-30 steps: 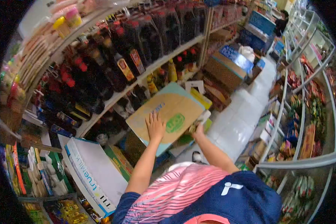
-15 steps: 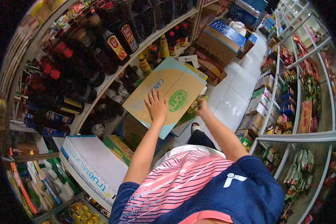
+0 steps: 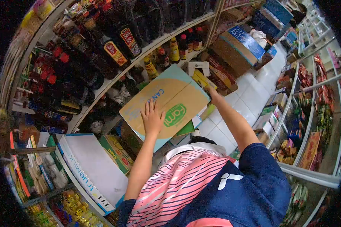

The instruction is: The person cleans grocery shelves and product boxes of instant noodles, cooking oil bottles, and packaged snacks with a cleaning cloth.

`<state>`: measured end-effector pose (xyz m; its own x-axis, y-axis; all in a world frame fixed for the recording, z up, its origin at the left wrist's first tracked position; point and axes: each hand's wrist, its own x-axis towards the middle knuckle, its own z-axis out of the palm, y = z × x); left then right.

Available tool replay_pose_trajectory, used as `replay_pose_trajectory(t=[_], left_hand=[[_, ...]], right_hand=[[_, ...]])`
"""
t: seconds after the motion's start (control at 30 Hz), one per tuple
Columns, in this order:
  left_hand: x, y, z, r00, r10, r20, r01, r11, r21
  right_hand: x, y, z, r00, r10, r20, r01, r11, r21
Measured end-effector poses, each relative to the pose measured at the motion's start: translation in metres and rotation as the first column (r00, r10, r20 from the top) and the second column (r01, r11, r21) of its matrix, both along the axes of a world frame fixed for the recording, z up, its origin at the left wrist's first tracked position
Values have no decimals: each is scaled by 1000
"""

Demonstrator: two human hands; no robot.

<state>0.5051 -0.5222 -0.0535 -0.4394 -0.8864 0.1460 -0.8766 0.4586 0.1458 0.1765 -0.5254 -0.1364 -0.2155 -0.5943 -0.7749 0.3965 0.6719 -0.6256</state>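
Observation:
A large brown carton [image 3: 140, 104] with a pale blue border and a green Fami logo lies tilted in front of the shelf of bottles. My left hand [image 3: 152, 118] rests flat on its upper face, fingers spread, left of the logo. At the carton's right corner is my right hand [image 3: 212, 94], close to a yellow box [image 3: 201, 80]; its fingers are partly hidden, and what they touch is unclear. Beneath the carton, green packaging [image 3: 185, 129] shows at the near edge. A green and yellow box [image 3: 117, 153] stands to the left below.
A white TH true MILK carton [image 3: 93, 166] is at the lower left. Dark bottles [image 3: 117, 53] fill the left shelf. More cartons [image 3: 235, 47] stand farther up the tiled aisle [image 3: 250, 89]. Shelves with red packets [image 3: 305, 77] line the right side.
My right hand has moved forward along the carton's right edge to its far corner. My left hand stays on top. The view has shifted, and my foot no longer shows.

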Motion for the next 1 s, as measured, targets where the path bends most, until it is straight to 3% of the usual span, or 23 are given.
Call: replay_pose_trajectory(t=[0.13,0.17,0.2,0.3,0.47,0.57,0.7,0.73,0.8,0.93,1.0], left_hand=[[-3,0,4,999,40,12,-41,999,35],[-4,0,5,999,40,4,-40,998,48],[-4,0,6,999,40,-5,-40,997,59],[-4,-1,3,999,40,-11,-40,998,44],[-6,0,6,997,76,9,-77,994,79],[-6,-1,8,996,88,9,-88,993,76],[-4,-1,7,997,80,-8,-79,994,72],[-4,-1,8,996,93,-6,-92,993,69],[-4,-1,9,996,86,-21,-84,993,80],[-3,-1,7,995,94,-16,-92,993,72],[-1,-2,5,997,72,-23,-70,994,78]], right_hand=[[28,-28,94,996,43,78,-34,993,-115],[12,-55,34,976,93,196,-35,958,-284],[15,-59,38,974,111,197,-51,956,-287],[25,-67,44,974,97,204,-37,958,-283],[-15,-57,-101,951,261,167,-240,961,-134],[-13,-82,-98,938,343,58,-331,931,-155],[14,-126,-45,939,325,-114,-344,869,-355],[25,-135,-10,935,337,-114,-355,864,-358],[49,-146,62,933,298,-201,-321,943,-92],[48,-139,58,887,461,-2,-451,867,-210],[43,-132,57,854,509,-106,-520,841,-148]])
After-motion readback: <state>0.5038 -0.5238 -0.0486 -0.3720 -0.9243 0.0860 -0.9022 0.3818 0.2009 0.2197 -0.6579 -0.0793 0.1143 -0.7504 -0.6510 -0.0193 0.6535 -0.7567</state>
